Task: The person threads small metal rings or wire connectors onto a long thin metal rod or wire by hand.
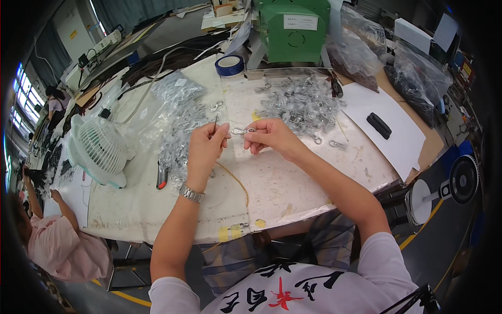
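My right hand (266, 137) pinches a small silver metal clasp (239, 131), which looks like a snap hook, above the middle of the table. Close by on the left, my left hand (206, 146) has thumb and forefinger closed around a thin dark pointed tool (216, 121) that sticks up. The clasp's left end lies right beside these fingertips; whether they touch it I cannot tell. Beyond my right hand spreads a pile of metal clasps (300, 104), many in clear plastic. Another heap of plastic-wrapped clasps (178, 133) lies left of my left hand.
A green machine (295, 34) stands at the back, with blue tape (229, 65) beside it. On the left are a fan (99, 149) and a red-and-black cutter (162, 175). Pliers (335, 86) and a black case (378, 125) lie right. A person (65, 238) sits far left.
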Demonstrator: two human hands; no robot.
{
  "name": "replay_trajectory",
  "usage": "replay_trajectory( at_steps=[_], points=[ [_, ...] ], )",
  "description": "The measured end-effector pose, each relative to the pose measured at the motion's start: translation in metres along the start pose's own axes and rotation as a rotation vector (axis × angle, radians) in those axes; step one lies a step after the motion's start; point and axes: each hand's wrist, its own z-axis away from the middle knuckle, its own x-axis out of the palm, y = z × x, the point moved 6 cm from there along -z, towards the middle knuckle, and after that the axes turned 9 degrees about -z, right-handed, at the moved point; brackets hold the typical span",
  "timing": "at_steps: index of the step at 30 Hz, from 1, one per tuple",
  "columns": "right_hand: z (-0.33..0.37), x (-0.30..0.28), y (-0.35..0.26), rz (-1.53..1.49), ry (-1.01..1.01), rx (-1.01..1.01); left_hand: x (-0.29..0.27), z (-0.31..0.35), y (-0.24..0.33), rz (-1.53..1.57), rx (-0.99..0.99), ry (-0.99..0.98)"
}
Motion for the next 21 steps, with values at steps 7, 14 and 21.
replay_trajectory(
  at_steps=[7, 14, 21],
  points=[
    [0.001, 0.005, -0.006, 0.06, -0.008, -0.007, 0.013, 0.004, -0.003, 0.26, -0.072, -0.197],
    [0.006, -0.009, -0.016, -0.073, 0.232, -0.116, 0.023, 0.007, 0.001, 0.317, -0.069, -0.232],
    [0.011, -0.005, -0.028, 0.267, 0.307, -0.302, 0.035, 0.014, -0.002, 0.45, -0.147, -0.324]
  ],
)
